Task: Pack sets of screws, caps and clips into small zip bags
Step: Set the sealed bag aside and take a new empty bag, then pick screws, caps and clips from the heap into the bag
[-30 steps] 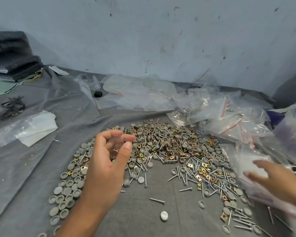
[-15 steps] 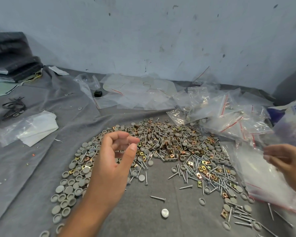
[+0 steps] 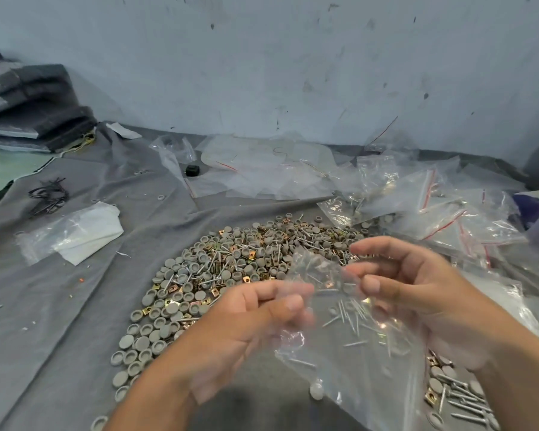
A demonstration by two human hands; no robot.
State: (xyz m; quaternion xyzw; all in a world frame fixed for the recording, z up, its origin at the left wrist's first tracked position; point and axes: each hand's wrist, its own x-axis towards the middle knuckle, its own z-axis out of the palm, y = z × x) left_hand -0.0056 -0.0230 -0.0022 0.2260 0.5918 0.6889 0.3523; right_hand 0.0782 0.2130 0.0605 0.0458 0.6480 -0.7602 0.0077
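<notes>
A clear small zip bag (image 3: 339,331) hangs between both hands above the grey cloth. My left hand (image 3: 249,325) pinches its left top edge, blurred with motion. My right hand (image 3: 417,297) grips the bag's right top edge with thumb and fingers. Behind and under the bag spreads a pile of grey round caps (image 3: 168,306), brass-coloured square clips (image 3: 246,259) and silver screws (image 3: 461,399); some screws show through the plastic. One white cap (image 3: 316,391) lies alone near the front.
A heap of clear zip bags with red seals (image 3: 433,206) lies at the right and back. A folded white sheet in plastic (image 3: 75,234) and black wire bits (image 3: 49,195) lie at the left. Dark folded fabric (image 3: 35,113) is stacked far left against the wall.
My right hand lifted a zip bag from the right pile and brought it to the middle. My left hand moved right and took the bag's other edge.
</notes>
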